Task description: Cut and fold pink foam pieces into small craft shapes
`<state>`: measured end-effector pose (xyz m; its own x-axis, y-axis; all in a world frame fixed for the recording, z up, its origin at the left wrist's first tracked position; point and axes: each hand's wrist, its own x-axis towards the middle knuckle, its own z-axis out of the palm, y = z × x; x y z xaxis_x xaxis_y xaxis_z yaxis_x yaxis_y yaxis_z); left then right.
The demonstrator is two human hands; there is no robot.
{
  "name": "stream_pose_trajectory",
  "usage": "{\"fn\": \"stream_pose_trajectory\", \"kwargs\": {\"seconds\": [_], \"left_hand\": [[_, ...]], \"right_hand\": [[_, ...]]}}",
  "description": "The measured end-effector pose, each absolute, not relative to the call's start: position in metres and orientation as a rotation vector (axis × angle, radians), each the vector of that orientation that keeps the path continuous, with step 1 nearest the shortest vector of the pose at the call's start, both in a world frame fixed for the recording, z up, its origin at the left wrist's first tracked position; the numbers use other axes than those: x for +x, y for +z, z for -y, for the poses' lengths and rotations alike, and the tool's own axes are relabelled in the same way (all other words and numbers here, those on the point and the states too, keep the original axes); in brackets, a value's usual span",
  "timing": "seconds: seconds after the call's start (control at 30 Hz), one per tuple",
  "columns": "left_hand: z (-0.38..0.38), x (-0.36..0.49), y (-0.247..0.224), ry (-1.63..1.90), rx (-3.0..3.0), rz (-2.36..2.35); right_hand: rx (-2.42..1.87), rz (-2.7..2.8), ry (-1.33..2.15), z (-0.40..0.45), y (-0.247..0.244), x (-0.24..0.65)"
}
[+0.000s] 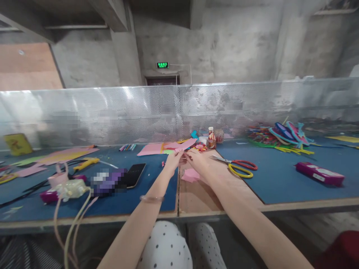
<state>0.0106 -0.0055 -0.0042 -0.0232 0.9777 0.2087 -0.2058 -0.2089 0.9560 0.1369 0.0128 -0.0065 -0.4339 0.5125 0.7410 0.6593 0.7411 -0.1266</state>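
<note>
My left hand (174,160) and my right hand (195,158) meet over the middle of the table, fingers bent and pressed together at the tips. Whatever they pinch between them is too small and hidden to name. Below my right hand lies a pink paper cutout (190,175) with a jagged outline. Pink paper sheets (150,149) are spread just beyond my left hand. Past my right hand sits a small red and yellow paper flower (201,148). Scissors (242,168) with one red and one yellow handle lie to the right, blades partly apart.
A small bottle (211,138) and a clear jar (219,136) stand behind the hands. Left are a black phone (136,175), a power strip (73,189) with cables and a yellow glue gun (86,164). Right are a purple packet (319,174) and bundled craft stems (260,136).
</note>
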Motion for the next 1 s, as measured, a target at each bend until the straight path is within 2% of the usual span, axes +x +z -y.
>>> {"fn": "stream_pose_trajectory", "kwargs": {"seconds": [0.2, 0.6, 0.77, 1.0], "left_hand": [[0.0050, 0.0101, -0.0069, 1.415, 1.226, -0.962], [0.0063, 0.0025, -0.0089, 1.346, 1.223, -0.791], [0.0066, 0.0042, -0.0077, 1.325, 1.199, -0.865], [0.0028, 0.0017, -0.0059, 1.455, 1.185, -0.977]], "right_hand": [[-0.957, 2.055, -0.220, -0.0103, -0.0061, 0.1357], [-0.953, 1.692, 0.553, -0.0094, -0.0057, 0.1394], [-0.971, 1.534, 0.642, -0.0109, -0.0060, 0.1401], [-0.924, 1.598, 0.808, -0.0069, -0.0030, 0.1387]]}}
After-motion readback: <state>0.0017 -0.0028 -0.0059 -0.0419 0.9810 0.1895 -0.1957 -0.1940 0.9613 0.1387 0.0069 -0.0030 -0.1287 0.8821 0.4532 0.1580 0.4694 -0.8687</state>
